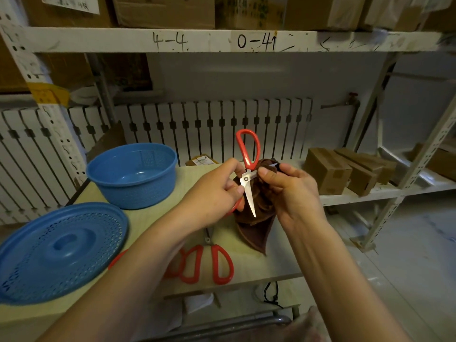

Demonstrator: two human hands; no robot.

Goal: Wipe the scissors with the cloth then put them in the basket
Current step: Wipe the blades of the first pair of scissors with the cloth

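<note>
the white shelf beam above carries handwritten marks, "4-4" on the left and "0-41" with a small arrow further right; the scrawls beyond them cannot be read. a printed sheet on a cardboard box at top left is cut off and too blurred to read, and so is the white label on the small parcel behind the hands.

the left hand curls its fingers round the lower red handle of the held scissors, which are spread open above the tabletop: one handle loop stands up, one blade points down. the right hand pinches the brown cloth around the other blade, so that blade is mostly hidden, and the cloth hangs down to a point near the tabletop.

the blue basket sits at the far left of the tabletop, and its perforated blue lid lies nearer, its edge cut off by the frame. more red-handled scissors lie below the hands, partly hidden by the left forearm, so their number is hard to tell.
</note>
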